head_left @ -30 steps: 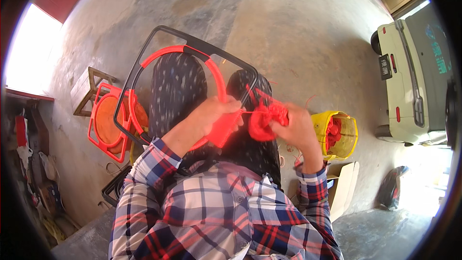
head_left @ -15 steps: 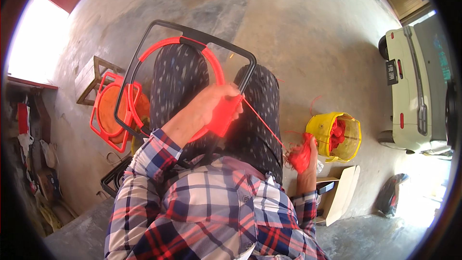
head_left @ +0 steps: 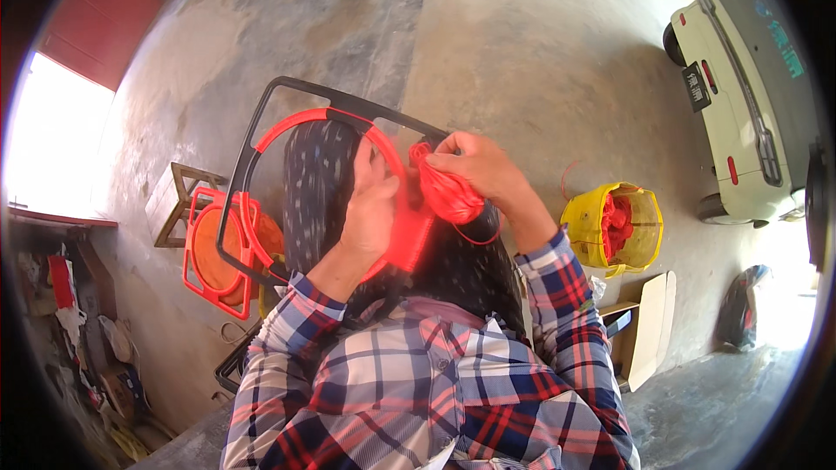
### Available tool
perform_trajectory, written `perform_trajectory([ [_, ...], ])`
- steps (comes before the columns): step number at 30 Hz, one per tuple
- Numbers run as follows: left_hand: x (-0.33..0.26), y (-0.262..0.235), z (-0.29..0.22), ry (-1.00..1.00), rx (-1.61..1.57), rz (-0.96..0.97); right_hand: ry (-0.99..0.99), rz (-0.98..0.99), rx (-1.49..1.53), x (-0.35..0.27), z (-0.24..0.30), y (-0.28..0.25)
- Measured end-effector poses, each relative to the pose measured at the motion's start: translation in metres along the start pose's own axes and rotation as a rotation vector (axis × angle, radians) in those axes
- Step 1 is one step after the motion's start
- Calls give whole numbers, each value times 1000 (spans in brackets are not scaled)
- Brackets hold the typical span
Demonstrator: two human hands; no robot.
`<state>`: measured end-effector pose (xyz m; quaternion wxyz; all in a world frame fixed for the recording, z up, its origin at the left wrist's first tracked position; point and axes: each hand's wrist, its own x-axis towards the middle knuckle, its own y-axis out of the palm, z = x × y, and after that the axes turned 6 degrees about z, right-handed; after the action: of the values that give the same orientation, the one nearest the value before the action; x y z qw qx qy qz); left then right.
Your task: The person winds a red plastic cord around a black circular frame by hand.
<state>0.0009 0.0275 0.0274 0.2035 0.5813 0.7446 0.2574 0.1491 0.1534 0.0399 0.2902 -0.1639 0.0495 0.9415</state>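
Cord bundle: red cord (head_left: 448,193) bunched over the lap, at the red hoop (head_left: 305,122).
Right hand (head_left: 483,170): clenched on the bundle.
Left hand (head_left: 373,209): grasps a flat red piece (head_left: 409,239).
Progress: hoop rim mostly bare; wrapping judged barely begun.
Surroundings: black frame (head_left: 261,135); yellow basket (head_left: 614,228) on floor.

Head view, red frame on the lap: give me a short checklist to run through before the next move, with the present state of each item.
1. Left hand steadies the red frame: ok, it lies against the frame's right side.
2. Right hand has the red cord bundle: ok, fingers closed round it.
3. Cord runs free of tangles: cannot tell, only a thin loop shows under the right hand.
4. Black frame rests steady on the lap: ok, it lies across both knees.
5. Yellow basket with red material stands by: ok, upright on the floor to the right.
6. Cord fixed to the frame: cannot tell, hands hide it.
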Motion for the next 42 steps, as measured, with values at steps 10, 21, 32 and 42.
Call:
perform_trajectory([
  [10,6,-19,2,-380,-240,104,-327,-584,142,-35,-34,-4],
  [21,6,-18,8,-445,-221,38,-458,-533,-12,-39,-69,16],
  [32,4,-16,1,-739,235,23,-786,215,1172,-149,-37,30],
  [42,9,-21,-5,-730,213,-49,-943,-806,915,-270,-36,-24],
])
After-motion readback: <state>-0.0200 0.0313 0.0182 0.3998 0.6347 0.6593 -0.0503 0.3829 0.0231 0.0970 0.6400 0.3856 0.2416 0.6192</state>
